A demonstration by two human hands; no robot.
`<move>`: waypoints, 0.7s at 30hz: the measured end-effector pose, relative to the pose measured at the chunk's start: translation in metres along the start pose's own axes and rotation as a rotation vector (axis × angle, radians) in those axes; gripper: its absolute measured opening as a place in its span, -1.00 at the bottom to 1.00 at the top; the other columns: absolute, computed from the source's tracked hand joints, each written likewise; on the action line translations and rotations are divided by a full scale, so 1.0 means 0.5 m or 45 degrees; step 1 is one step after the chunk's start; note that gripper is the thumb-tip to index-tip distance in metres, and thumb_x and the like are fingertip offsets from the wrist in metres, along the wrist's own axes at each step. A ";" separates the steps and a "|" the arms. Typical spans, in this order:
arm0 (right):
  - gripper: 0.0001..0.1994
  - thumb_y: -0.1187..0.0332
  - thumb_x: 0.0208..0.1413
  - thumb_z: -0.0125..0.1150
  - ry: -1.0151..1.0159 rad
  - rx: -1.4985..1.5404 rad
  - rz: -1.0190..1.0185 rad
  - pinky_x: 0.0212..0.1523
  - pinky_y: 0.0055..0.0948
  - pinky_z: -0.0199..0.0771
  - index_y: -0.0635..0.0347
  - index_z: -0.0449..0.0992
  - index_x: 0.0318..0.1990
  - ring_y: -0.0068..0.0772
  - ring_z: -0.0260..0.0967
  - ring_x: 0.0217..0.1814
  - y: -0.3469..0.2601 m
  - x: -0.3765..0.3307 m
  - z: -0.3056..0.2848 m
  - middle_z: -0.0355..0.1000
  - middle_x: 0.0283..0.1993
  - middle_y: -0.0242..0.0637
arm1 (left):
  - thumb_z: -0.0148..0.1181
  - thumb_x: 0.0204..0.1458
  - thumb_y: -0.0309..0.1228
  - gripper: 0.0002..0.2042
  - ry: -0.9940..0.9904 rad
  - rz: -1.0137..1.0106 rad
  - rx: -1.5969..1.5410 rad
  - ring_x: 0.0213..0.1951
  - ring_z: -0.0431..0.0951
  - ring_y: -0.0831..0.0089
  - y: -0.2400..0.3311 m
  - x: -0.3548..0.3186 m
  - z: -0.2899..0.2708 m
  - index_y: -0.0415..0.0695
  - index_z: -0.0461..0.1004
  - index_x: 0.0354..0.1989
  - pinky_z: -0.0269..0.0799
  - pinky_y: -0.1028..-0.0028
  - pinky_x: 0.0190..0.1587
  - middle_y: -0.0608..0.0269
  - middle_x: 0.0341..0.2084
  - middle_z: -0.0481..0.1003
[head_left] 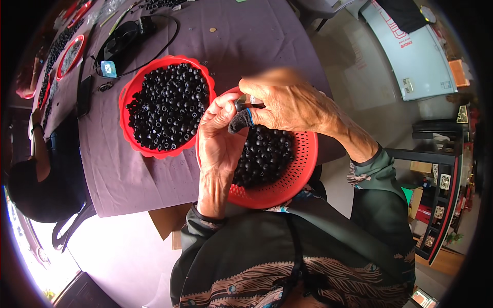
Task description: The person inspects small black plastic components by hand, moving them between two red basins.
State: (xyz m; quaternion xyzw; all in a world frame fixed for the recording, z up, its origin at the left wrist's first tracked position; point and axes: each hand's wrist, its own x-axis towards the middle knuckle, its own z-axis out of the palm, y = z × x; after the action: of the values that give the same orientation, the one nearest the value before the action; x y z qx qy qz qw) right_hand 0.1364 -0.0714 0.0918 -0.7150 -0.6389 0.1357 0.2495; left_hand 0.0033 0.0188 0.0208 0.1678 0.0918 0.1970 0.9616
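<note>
1. A small dark piece point(240, 104) is at the center, held up between the person's two hands above a red basket; its exact shape is hard to make out.
2. The left hand point(221, 136), palm turned up, has its grip pinched on the piece, thumb and finger together.
3. The right hand point(280, 105) meets it from the other side, its grip also closed around the piece. A black thumb cover point(240, 121) with a blue edge is on its thumb; part of the hand's upper edge is blurred.
4. Directly below is the basket point(304, 159), round and full of holes, with many black beads point(266, 156) piled inside. It sits at the near edge of the desk, close to the person's body.
5. Just left of it, a red bowl point(125, 110) with a scalloped rim stands on the desk, filled with similar black rings point(167, 105).
6. The desk point(136, 187) wears a purple-grey cloth. Beyond the bowl lie a black cable point(177, 32) and a tiny round disc point(212, 30).
7. At far left, a co-worker's arm point(42, 156) reaches toward the desk, near a red-rimmed tray point(81, 43).
8. At right, a dark cabinet point(448, 177) stands on the floor.
</note>
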 end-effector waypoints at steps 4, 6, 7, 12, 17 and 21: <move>-0.75 0.39 -0.16 0.21 -0.001 -0.012 -0.009 -0.50 -0.15 0.22 0.28 0.23 -0.51 0.06 0.31 -0.48 -0.001 0.001 0.002 0.33 -0.58 -0.11 | 0.15 -0.06 -0.50 -0.77 0.039 0.005 -0.003 -0.15 0.47 0.29 0.000 0.002 0.004 -0.23 0.41 -0.19 0.33 0.25 0.04 0.21 -0.28 0.47; -0.77 0.42 -0.17 0.20 0.026 -0.017 -0.004 -0.49 -0.14 0.22 0.28 0.22 -0.52 0.06 0.30 -0.48 -0.002 0.001 0.005 0.32 -0.59 -0.11 | 0.15 -0.06 -0.50 -0.78 0.036 0.014 0.016 -0.16 0.47 0.30 0.000 0.003 0.004 -0.23 0.42 -0.20 0.33 0.25 0.04 0.21 -0.28 0.47; -0.77 0.42 -0.17 0.20 0.025 -0.016 -0.004 -0.49 -0.14 0.22 0.28 0.22 -0.52 0.06 0.30 -0.48 -0.001 0.001 0.006 0.32 -0.59 -0.11 | 0.15 -0.06 -0.49 -0.78 0.033 0.022 0.036 -0.17 0.47 0.30 0.000 0.003 0.004 -0.23 0.43 -0.20 0.33 0.26 0.03 0.22 -0.28 0.48; -0.80 0.44 -0.17 0.19 0.060 -0.114 -0.031 -0.50 -0.18 0.27 0.27 0.25 -0.49 0.01 0.34 -0.48 0.002 -0.004 0.016 0.35 -0.57 -0.15 | 0.15 -0.05 -0.49 -0.80 0.096 0.055 0.049 -0.18 0.47 0.32 -0.004 0.003 0.009 -0.22 0.44 -0.22 0.33 0.26 0.02 0.23 -0.30 0.48; -0.77 0.40 -0.17 0.22 0.096 -0.040 -0.043 -0.51 -0.19 0.28 0.27 0.26 -0.48 0.00 0.35 -0.49 0.004 -0.005 0.008 0.37 -0.56 -0.16 | 0.16 -0.06 -0.49 -0.80 0.064 0.039 0.017 -0.17 0.48 0.31 -0.004 -0.002 0.020 -0.21 0.44 -0.22 0.33 0.26 0.02 0.26 -0.30 0.48; -0.72 0.32 -0.15 0.24 0.064 -0.070 -0.030 -0.50 -0.18 0.28 0.26 0.24 -0.50 0.01 0.35 -0.48 0.003 0.000 0.007 0.37 -0.55 -0.16 | 0.16 -0.06 -0.49 -0.79 0.052 0.034 0.018 -0.17 0.48 0.30 -0.004 -0.004 0.020 -0.21 0.44 -0.21 0.32 0.26 0.03 0.26 -0.29 0.48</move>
State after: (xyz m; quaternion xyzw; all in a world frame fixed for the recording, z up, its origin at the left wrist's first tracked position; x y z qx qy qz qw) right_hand 0.1360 -0.0708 0.0883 -0.7171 -0.6443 0.0970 0.2475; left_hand 0.0046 0.0136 0.0294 0.1717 0.1106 0.2125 0.9556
